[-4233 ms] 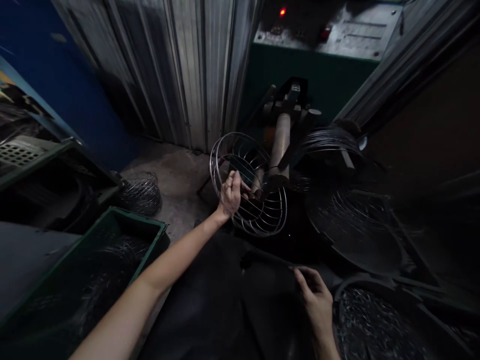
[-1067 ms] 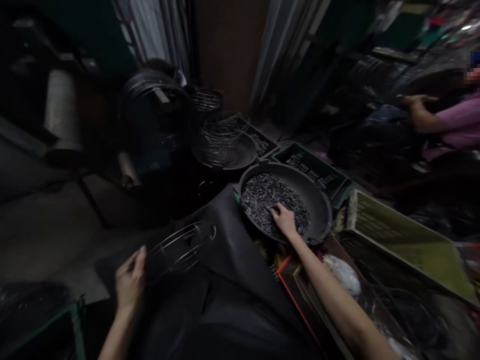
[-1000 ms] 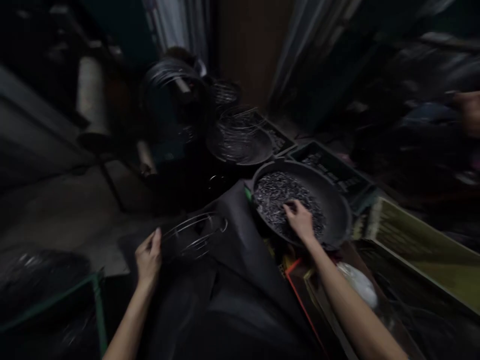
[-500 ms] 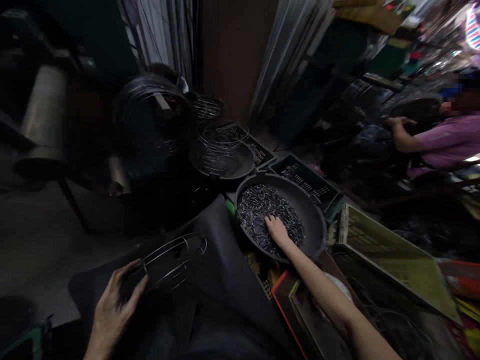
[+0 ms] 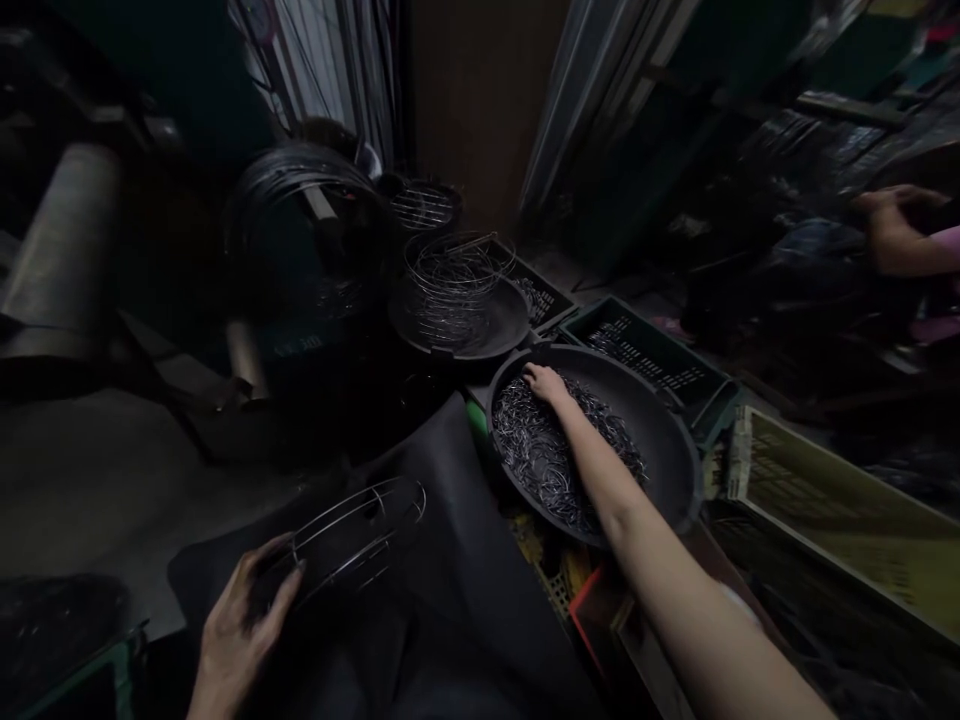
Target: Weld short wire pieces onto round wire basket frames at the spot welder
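My left hand (image 5: 244,620) is closed on the near end of a round wire frame (image 5: 379,545), made of thin shiny rings joined by short cross wires, tilted above my dark apron (image 5: 442,500). To the right, my right hand (image 5: 547,383) reaches to the far side of a wide dark pan (image 5: 671,455). Its fingers are bent down into a heap of small, thin metal pieces (image 5: 540,455). Whatever lies between those fingertips is hidden. My forearm crosses over part of the heap.
Behind the pan stands another dark pan (image 5: 510,320) with stacked wire rings (image 5: 457,280). A green crate (image 5: 645,350) and a yellow crate (image 5: 840,500) lie right. A wire coil (image 5: 300,170) hangs at left. A co-worker's arm (image 5: 900,235) shows far right.
My right hand has moved from the middle of the heap to its far edge, leaving a swept hollow in the pieces. The left hand keeps the wire frame. The view has turned slightly left.
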